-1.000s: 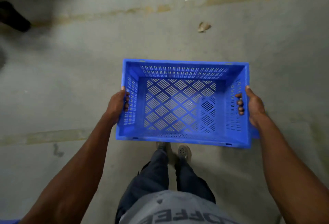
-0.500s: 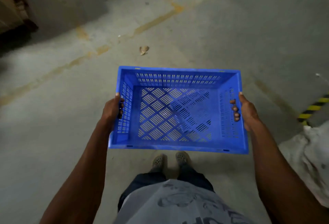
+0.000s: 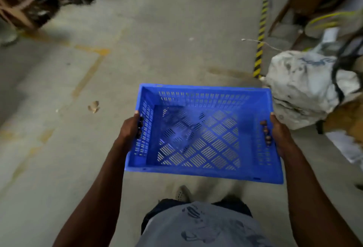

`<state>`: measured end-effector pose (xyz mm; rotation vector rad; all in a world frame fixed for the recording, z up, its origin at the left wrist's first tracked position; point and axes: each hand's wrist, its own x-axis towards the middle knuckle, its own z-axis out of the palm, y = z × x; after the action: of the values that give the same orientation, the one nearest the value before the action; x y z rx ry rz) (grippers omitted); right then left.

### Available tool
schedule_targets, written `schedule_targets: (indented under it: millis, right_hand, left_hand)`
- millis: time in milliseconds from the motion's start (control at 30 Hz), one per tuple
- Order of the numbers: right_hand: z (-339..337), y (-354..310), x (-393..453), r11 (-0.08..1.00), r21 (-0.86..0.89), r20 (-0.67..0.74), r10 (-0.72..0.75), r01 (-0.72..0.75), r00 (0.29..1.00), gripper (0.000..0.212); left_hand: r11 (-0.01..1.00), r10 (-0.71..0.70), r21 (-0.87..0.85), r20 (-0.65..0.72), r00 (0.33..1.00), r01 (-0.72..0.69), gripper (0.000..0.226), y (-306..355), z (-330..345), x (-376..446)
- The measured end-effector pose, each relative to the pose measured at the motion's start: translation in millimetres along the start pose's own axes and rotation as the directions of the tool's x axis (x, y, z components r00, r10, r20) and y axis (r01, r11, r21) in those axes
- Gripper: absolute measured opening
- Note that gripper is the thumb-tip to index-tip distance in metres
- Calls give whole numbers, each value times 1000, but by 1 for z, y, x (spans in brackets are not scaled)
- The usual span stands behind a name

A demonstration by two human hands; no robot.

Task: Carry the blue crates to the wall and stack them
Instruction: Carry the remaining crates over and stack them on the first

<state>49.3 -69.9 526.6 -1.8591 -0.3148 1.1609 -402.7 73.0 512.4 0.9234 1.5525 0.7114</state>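
Note:
One blue crate (image 3: 202,134) with slotted walls and a lattice floor hangs level in front of my waist, above the concrete floor. It is empty. My left hand (image 3: 130,129) grips its left short wall, fingers curled through the handle slot. On the opposite short wall my right hand (image 3: 279,134) holds the same way, fingertips showing inside the crate. No other blue crate and no wall stack is in view.
A stuffed white sack (image 3: 306,89) lies on the floor close to the crate's right side. A yellow-black striped strip (image 3: 261,30) runs away beyond it. Wooden pallets and clutter (image 3: 29,1) sit at the far left. A dry leaf (image 3: 93,106) lies on the floor.
I have turned to the right while carrying the crate: the leaf slid from ahead to the left, and the sack, striped strip and far clutter came into view. Both grips are unchanged.

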Motion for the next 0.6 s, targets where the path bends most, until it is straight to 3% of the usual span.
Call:
schedule_targets:
  millis: [167,333,600]
  right_hand:
    - [-114,44,-29,989,145,-172,32,-7,984,54]
    - [-238,98,-71,955,298,-301,105,-12,948,53]
    - [-431,186,-155,886,460,-553,232,61,801,49]
  left_hand:
    - [992,55,100,211,976,-78,44,28,105,-11]
    - [964,70,207,410,909,-168,45,38,238,-54]
    - [925,-17,302,637,770,-229,48,11,466,-166]
